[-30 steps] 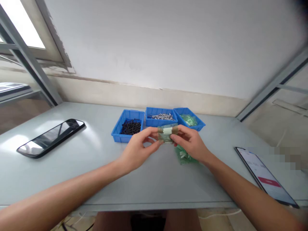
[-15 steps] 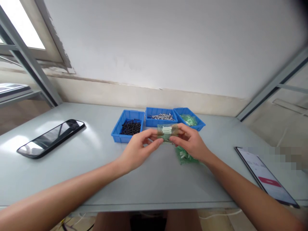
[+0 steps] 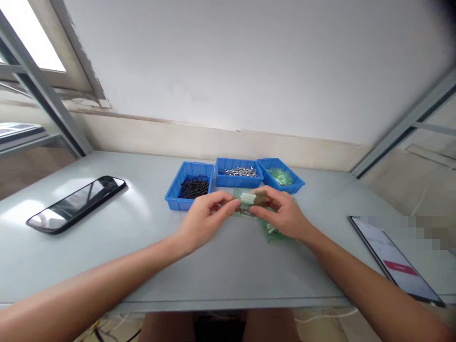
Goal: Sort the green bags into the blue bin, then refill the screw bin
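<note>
Greenish see-through plastic for the small packet, held up between left hand and right hand, above the worktop. Probably light, limp and a little slippery along the film, likely firmer across the middle because of the white pieces inside. Seemingly not fragile, though perhaps easy to crease, or to tear with a hard tug. Best taken by the side edges, thumb in front and fingers behind, with the stiffer bundle free between. Creased and faintly shiny to look at, with white pieces bunched side by side near the top, thin dark bits lower down, too small to identify, and a brownish zone at right, probably fingers behind the film. At the left edge, left hand narrow and pinching; right hand narrow too, thumb against the lower right front and fingers behind. Partly hidden by the right hand, a green bag with more white pieces, lying on the worktop. Farther off, 3 blue trays: black screw-like pieces at left, silvery pins in the middle, crumpled green plastic at right. Behind everything, a pale wall.
</note>
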A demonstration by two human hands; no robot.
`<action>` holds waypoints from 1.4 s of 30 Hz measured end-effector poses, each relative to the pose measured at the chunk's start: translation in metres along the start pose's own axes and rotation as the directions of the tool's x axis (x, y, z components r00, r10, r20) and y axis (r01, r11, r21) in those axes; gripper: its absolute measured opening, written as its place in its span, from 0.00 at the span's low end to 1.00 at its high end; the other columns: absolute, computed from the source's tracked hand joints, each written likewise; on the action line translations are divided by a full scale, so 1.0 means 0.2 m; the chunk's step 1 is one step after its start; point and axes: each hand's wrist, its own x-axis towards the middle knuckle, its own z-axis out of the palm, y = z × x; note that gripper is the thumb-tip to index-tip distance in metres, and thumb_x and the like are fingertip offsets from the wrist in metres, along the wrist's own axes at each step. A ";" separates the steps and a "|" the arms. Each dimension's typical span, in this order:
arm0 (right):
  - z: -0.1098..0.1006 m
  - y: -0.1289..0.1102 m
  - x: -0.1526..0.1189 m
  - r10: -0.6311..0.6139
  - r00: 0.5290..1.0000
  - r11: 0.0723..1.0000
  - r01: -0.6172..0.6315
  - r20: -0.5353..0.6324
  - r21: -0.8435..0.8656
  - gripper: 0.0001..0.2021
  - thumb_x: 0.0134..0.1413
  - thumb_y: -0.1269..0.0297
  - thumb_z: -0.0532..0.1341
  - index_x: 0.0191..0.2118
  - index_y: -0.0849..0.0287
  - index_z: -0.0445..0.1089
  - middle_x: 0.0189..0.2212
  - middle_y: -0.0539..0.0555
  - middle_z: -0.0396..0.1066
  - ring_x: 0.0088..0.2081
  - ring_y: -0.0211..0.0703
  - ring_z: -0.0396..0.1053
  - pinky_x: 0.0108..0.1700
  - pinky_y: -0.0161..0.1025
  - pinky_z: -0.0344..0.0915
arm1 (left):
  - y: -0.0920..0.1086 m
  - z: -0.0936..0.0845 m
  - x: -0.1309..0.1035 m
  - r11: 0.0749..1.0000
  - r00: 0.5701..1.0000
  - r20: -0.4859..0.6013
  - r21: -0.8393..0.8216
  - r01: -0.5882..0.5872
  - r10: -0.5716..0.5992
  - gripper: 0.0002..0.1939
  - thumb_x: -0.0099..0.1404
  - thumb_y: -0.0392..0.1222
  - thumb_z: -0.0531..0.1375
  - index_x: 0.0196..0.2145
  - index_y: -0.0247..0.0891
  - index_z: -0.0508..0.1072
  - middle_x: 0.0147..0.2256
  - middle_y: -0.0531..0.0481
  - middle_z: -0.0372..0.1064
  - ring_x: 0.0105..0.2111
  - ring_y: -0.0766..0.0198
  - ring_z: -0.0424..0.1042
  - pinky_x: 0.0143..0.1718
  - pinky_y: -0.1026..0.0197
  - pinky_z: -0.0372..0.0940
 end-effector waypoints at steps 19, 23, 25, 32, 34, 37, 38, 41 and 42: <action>-0.02 -0.03 0.01 -0.010 1.000 0.999 0.010 -0.015 -0.044 0.12 0.62 0.59 0.53 0.28 0.57 0.64 0.21 0.47 0.64 0.24 0.35 0.63 0.27 0.33 0.61 | 0.00 0.00 -0.01 0.997 0.998 0.063 -0.067 0.030 -0.026 0.13 0.64 0.44 0.55 0.24 0.35 0.67 0.22 0.55 0.61 0.24 0.69 0.60 0.25 0.66 0.57; -0.02 -0.01 0.01 0.006 0.999 0.997 -0.009 -0.041 -0.071 0.11 0.61 0.58 0.53 0.31 0.56 0.65 0.22 0.48 0.63 0.25 0.36 0.63 0.27 0.33 0.62 | 0.01 0.00 -0.01 0.997 0.998 0.056 -0.072 0.027 -0.023 0.13 0.64 0.43 0.55 0.24 0.35 0.67 0.22 0.54 0.63 0.24 0.68 0.62 0.27 0.66 0.59; 0.00 0.00 0.01 -0.013 0.992 0.995 0.000 -0.126 -0.104 0.07 0.58 0.58 0.57 0.35 0.55 0.64 0.25 0.48 0.64 0.25 0.35 0.63 0.28 0.34 0.63 | 0.02 0.00 -0.01 0.997 0.998 0.056 -0.072 0.024 -0.020 0.12 0.64 0.43 0.55 0.25 0.35 0.67 0.23 0.54 0.64 0.25 0.68 0.64 0.27 0.66 0.61; 0.02 0.02 0.01 -0.134 0.988 0.944 0.105 -0.073 -0.313 0.08 0.57 0.59 0.58 0.31 0.55 0.62 0.25 0.48 0.65 0.26 0.36 0.63 0.28 0.33 0.62 | 0.00 0.01 -0.01 0.999 0.997 0.075 -0.052 -0.004 0.008 0.08 0.64 0.41 0.57 0.30 0.34 0.69 0.25 0.53 0.65 0.26 0.68 0.66 0.28 0.67 0.62; 0.02 0.01 0.00 -0.146 0.989 0.927 0.150 0.039 -0.344 0.06 0.60 0.60 0.55 0.35 0.55 0.66 0.27 0.49 0.69 0.27 0.37 0.65 0.29 0.34 0.62 | -0.01 0.01 -0.01 0.999 0.996 0.087 -0.045 -0.013 0.017 0.08 0.65 0.41 0.56 0.32 0.34 0.70 0.29 0.51 0.67 0.29 0.67 0.68 0.30 0.65 0.65; 0.02 -0.01 -0.01 -0.126 0.986 0.931 0.156 0.109 -0.330 0.09 0.59 0.57 0.56 0.39 0.55 0.68 0.31 0.51 0.71 0.29 0.37 0.67 0.31 0.34 0.64 | -0.02 0.00 -0.01 0.997 0.993 0.097 0.017 -0.076 0.074 0.07 0.65 0.41 0.55 0.35 0.35 0.72 0.35 0.48 0.68 0.36 0.64 0.69 0.34 0.64 0.67; 0.02 -0.01 -0.01 -0.112 0.988 0.934 0.141 0.107 -0.329 0.10 0.57 0.55 0.58 0.39 0.55 0.67 0.31 0.51 0.71 0.28 0.38 0.68 0.31 0.35 0.64 | -0.02 0.00 -0.01 0.993 0.989 0.106 0.043 -0.111 0.106 0.08 0.66 0.40 0.55 0.36 0.36 0.72 0.37 0.47 0.67 0.39 0.63 0.68 0.36 0.63 0.67; 0.01 -0.01 -0.01 -0.090 0.995 0.932 0.102 0.051 -0.348 0.11 0.52 0.54 0.62 0.34 0.56 0.66 0.28 0.49 0.70 0.26 0.37 0.66 0.29 0.34 0.63 | -0.02 -0.01 -0.01 0.970 0.967 0.150 0.100 -0.222 0.206 0.09 0.67 0.40 0.54 0.41 0.38 0.73 0.43 0.45 0.66 0.44 0.61 0.68 0.44 0.59 0.66; 0.01 -0.01 0.00 -0.097 0.995 0.931 0.099 0.024 -0.351 0.11 0.51 0.54 0.63 0.32 0.56 0.65 0.26 0.48 0.69 0.25 0.36 0.65 0.28 0.33 0.62 | -0.02 -0.01 -0.02 0.961 0.960 0.163 0.117 -0.249 0.229 0.10 0.67 0.39 0.53 0.43 0.38 0.72 0.45 0.44 0.66 0.45 0.61 0.67 0.47 0.58 0.65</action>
